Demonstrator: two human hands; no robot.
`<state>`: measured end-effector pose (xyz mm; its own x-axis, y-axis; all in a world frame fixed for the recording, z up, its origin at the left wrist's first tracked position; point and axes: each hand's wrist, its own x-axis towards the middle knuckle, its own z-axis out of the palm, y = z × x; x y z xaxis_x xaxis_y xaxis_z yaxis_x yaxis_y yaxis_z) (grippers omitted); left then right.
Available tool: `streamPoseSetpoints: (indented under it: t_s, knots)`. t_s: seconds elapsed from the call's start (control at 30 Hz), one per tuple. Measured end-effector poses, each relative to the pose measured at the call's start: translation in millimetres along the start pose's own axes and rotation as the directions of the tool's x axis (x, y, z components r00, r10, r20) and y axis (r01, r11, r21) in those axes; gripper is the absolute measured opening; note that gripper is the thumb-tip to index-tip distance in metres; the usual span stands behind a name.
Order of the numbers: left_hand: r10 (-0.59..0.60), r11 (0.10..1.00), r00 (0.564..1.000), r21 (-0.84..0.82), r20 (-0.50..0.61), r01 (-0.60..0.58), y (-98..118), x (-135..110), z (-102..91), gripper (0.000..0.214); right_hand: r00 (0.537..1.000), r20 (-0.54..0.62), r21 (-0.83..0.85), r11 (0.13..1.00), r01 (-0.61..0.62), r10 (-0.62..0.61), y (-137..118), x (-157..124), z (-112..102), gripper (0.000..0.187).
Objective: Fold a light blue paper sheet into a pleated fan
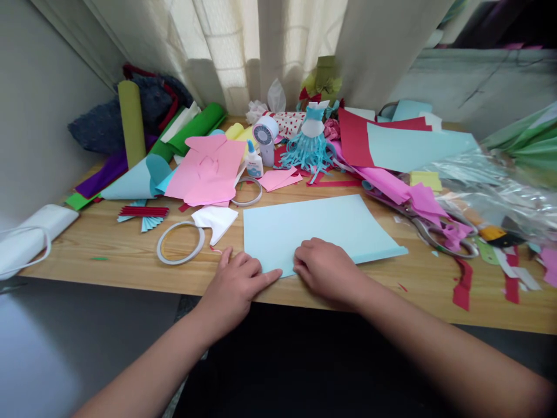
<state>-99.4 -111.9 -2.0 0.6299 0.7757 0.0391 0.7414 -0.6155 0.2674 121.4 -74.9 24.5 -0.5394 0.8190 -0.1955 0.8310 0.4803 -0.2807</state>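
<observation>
Your left hand (232, 288) and your right hand (327, 273) are both at the near edge of a big sheet of light blue paper (313, 232). The sheet lies flat on the wooden counter (87, 249), right in front of you, just past your hands. Its long side runs from left to right across the counter, and its right end curls up a bit. Your right hand is nearer the middle of the sheet. It sits on top of the near edge with the fingers bent down, and I cannot tell if it pinches the paper. Your left hand is open and low, and its fingertips (272, 277) just touch the near left corner. A roll of clear tape (179, 262) lies to the left of that hand, and scissors (424, 232) lie well off to the right.
</observation>
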Motion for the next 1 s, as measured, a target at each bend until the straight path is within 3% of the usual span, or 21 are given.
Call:
streamPoseSetpoints:
  t_s: [0.33, 0.53, 0.77, 1.0]
  knots:
    - [-0.024, 0.998, 0.994, 0.068, 0.110, 0.017, 1, 6, -7.5, 0.055, 1.000, -0.030, -0.061, 0.998, -0.011, 0.009, -2, 0, 4, 0.014]
    - [0.006, 0.999, 0.983, 0.042, 0.181, -0.014, -8, 13, -15.8, 0.054, 0.999, -0.032, -0.070, 0.998, -0.005, 0.003, -2, -2, 5, 0.013]
    - [0.012, 0.999, 0.976, -0.047, 0.216, -0.001, -19, 21, -21.7, 0.050, 1.000, -0.027, -0.054, 0.999, 0.000, -0.002, -1, -3, 5, 0.013]
    - [0.090, 0.995, 0.978, 0.019, 0.189, -0.095, -16, 19, -21.8, 0.052, 1.000, -0.031, -0.039, 0.999, -0.003, 0.001, -1, -4, 4, 0.012]
